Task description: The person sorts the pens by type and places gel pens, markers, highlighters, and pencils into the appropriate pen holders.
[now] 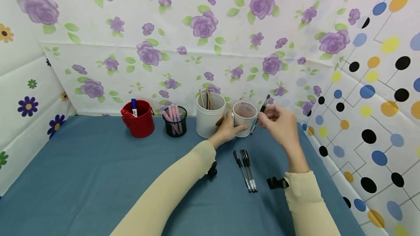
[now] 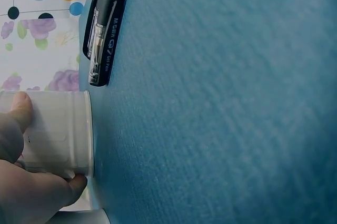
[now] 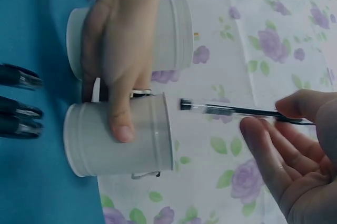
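Note:
In the head view my left hand (image 1: pixel 227 128) holds the small white bucket (image 1: pixel 248 122) from its left side, the thumb laid across its front. In the left wrist view the same bucket (image 2: pixel 52 129) stands upright on the cloth. My right hand (image 1: pixel 279 121) pinches a gel pen (image 1: pixel 265 103) between thumb and fingers, black end up. The right wrist view puts this pen's clear lower end (image 3: pixel 205 109) just off the bucket's rim, apart from it. Several similar pens (image 1: pixel 247 172) lie side by side on the blue cloth, in front of the bucket.
Left of the small bucket stands a larger white bucket (image 1: pixel 206 123) with pencils in it. A black mesh cup (image 1: pixel 170 131) of pink pens and a red bucket (image 1: pixel 142 126) with markers are farther left. Flowered cloth (image 1: pixel 183 68) hangs behind them.

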`<state>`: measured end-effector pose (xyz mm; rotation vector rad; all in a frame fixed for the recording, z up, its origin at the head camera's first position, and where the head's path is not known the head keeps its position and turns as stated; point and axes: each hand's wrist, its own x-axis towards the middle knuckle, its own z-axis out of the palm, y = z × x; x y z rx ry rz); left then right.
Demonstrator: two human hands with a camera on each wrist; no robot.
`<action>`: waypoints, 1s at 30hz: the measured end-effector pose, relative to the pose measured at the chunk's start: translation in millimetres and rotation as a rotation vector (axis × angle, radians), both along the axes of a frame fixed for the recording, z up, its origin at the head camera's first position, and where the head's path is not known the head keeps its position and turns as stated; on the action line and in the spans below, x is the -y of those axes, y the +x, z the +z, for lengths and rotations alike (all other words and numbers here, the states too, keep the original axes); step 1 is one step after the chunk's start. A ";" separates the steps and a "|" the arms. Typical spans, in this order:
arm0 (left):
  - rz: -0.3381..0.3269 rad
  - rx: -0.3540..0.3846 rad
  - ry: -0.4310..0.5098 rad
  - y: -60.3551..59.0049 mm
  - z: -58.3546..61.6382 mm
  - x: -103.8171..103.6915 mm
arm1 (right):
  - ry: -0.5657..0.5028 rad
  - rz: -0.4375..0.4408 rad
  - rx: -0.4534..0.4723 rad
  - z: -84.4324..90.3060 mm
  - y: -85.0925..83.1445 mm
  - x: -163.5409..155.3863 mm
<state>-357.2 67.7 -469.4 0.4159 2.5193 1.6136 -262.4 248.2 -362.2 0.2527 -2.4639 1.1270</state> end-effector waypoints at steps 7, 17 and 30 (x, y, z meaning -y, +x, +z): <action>0.007 0.022 -0.018 -3.3 -4.2 0.5 | 0.018 -0.068 -0.077 17.3 -43.1 8.5; -0.022 0.023 -0.026 -8.3 -6.0 -1.1 | 0.121 -0.060 -0.048 7.0 -84.9 22.6; -0.027 -0.005 -0.036 -5.5 -3.5 -0.7 | 0.198 -0.031 0.113 -25.9 -105.5 33.7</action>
